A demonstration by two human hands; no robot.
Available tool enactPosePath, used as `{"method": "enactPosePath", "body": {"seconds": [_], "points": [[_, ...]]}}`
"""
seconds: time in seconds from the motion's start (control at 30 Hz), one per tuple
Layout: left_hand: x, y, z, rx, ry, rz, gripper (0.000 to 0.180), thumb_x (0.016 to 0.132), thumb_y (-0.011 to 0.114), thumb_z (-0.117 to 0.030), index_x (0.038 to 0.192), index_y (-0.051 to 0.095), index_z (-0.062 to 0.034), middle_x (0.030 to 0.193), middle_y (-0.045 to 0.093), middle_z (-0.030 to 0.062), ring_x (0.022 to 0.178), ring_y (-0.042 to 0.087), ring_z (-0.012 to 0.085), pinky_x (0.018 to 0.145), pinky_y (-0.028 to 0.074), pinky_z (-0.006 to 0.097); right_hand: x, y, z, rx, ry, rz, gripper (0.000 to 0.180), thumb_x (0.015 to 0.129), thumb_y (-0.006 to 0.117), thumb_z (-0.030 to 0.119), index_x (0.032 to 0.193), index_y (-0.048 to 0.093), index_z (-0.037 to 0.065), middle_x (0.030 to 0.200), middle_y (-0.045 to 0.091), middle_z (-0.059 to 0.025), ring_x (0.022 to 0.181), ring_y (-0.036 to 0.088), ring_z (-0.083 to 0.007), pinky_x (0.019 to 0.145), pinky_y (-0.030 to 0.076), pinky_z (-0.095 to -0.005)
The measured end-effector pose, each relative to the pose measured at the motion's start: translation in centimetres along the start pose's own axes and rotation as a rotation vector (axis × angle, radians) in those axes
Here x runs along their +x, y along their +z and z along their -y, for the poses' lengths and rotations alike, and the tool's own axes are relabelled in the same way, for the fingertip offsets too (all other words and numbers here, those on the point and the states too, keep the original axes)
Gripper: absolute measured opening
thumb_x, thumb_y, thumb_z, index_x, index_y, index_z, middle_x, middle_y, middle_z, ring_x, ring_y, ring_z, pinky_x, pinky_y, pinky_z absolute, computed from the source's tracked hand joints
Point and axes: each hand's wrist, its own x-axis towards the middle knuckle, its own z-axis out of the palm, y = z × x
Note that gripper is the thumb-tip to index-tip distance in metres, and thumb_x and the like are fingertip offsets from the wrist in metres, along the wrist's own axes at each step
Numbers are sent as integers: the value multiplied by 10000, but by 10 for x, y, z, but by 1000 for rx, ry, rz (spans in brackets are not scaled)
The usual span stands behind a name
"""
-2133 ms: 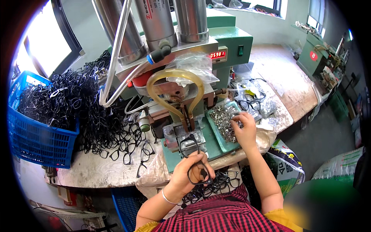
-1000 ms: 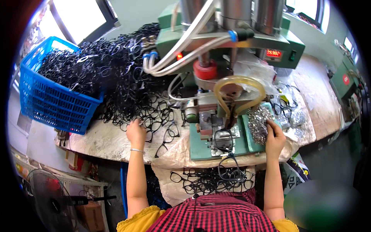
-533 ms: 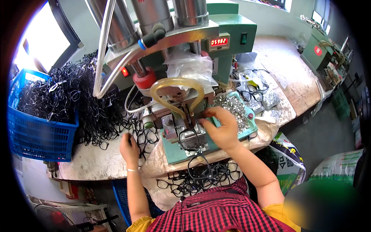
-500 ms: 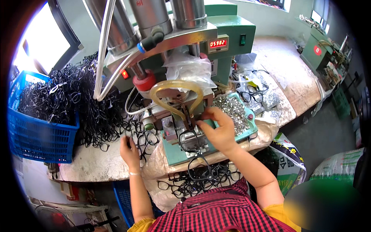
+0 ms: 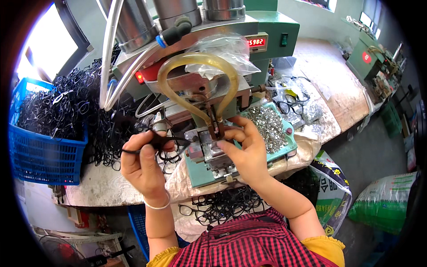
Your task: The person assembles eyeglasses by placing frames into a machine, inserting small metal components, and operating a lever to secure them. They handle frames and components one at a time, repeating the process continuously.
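My left hand (image 5: 146, 171) is raised beside the machine, its fingers closed on a black eyeglass frame (image 5: 177, 140) that is partly blurred. My right hand (image 5: 247, 153) is at the metal jig (image 5: 219, 163) of the green press (image 5: 287, 29), with its fingers curled by the two upright prongs (image 5: 215, 122). Whatever lies between its thumb and fingertips is too small or hidden to make out. An amber hose (image 5: 198, 58) loops above the prongs. Below the jig, several black eyeglass frames (image 5: 224, 204) lie heaped at the table's front edge.
A teal tray (image 5: 291, 143) of small shiny metal parts stands right of the jig. On the left, a blue basket (image 5: 44, 158) overflows with black frames. Clear plastic bags (image 5: 309, 109) lie behind the tray. White hoses (image 5: 108, 66) hang at the press's left. Filled sacks (image 5: 382, 202) stand at the right.
My left hand has come up from the table toward the jig with an eyeglass frame. The frame that hung at the jig is gone from there. My right hand stays by the prongs.
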Motion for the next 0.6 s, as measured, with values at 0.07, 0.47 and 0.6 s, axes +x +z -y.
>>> {"method": "enactPosePath", "body": {"seconds": [0.07,0.47,0.6], "points": [[-7,7,3,-17,104,48,128,984,567,-64,1023,620,46,971,683,187,787,690,265,726,577,351,-1,-8,9,-158,-59,79,556,851,683,18,1361,465,-23,1101,706,-128,1030,663,-179,967,465,-307],[-45,25,24,390,475,641,208,730,773,-78,934,751,-107,997,752,42,802,663,216,840,516,444,18,-144,-68,-1299,-437,-202,186,733,773,119,911,727,86,1252,601,-227,1274,508,-417,1036,426,-496],[-44,23,26,381,463,643,219,734,778,-81,950,749,-108,1005,751,48,805,659,222,843,518,451,25,-120,-57,-1300,-633,57,123,765,709,95,876,670,62,1241,612,-182,1270,527,-369,999,465,-478]]}}
